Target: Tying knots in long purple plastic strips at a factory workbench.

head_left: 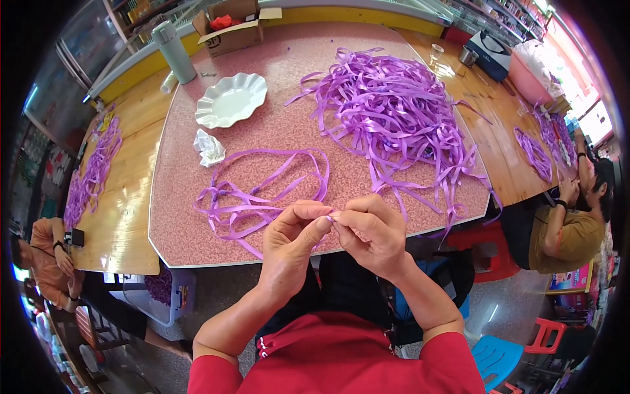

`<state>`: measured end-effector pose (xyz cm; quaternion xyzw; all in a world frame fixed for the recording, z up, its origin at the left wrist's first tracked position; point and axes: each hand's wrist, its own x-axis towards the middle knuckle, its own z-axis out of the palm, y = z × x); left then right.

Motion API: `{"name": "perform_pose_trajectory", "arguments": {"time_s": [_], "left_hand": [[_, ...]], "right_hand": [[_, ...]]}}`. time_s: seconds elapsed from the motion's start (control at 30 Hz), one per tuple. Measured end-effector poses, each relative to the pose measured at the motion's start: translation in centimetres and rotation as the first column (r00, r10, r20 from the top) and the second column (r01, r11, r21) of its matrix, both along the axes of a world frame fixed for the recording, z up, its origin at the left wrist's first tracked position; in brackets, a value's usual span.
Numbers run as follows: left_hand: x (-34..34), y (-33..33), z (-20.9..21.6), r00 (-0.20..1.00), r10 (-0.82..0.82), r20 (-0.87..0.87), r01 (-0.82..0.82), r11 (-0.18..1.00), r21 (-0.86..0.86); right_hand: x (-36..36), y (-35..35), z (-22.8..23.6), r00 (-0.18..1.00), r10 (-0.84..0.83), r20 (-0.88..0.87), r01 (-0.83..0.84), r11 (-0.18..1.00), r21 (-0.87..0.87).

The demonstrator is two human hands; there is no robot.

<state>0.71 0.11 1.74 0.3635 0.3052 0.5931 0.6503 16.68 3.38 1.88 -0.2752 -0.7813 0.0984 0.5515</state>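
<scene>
My left hand [295, 238] and my right hand [371, 231] meet over the near edge of the pink speckled table [177, 223]. Both pinch a small bit of purple ribbon [330, 218] between thumbs and fingertips; most of that bit is hidden by the fingers. Just beyond my left hand lie loose loops of purple ribbon [226, 192], with small darker knots on them. A big tangled heap of purple ribbons [394, 105] covers the far right of the table, some ends hanging over its edge.
A scalloped white plate [231, 102], crumpled white tissue [209, 148], green flask [174, 54] and cardboard box [230, 36] stand at the far left. One person [567, 223] sits at right, another [49, 253] at left, each by more ribbons. A red stool [485, 253] is under the right corner.
</scene>
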Motion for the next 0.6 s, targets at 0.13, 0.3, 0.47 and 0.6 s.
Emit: {"name": "perform_pose_trajectory", "arguments": {"time_s": [0.13,0.3,0.47,0.6], "left_hand": [[0.7,-0.2,-0.4,0.998,0.033,0.046,-0.033,0.999,-0.016],[1.0,-0.3,-0.6,0.998,-0.007,-0.065,0.008,1.0,0.014],[0.1,0.2,-0.7,0.962,0.002,-0.273,0.02,0.997,0.076],[0.6,0.6,-1.5,0.899,0.216,-0.381,-0.095,0.946,0.311]], "right_hand": [[-0.7,-0.7,0.2,0.983,0.058,-0.172,-0.096,0.97,-0.222],[-0.8,-1.4,-0.2,0.97,-0.063,-0.237,-0.053,0.889,-0.454],[-0.4,-1.4,0.7,0.988,-0.027,-0.15,-0.053,0.862,-0.504],[-0.8,-1.8,0.8,0.917,0.009,-0.398,-0.278,0.73,-0.624]]}}
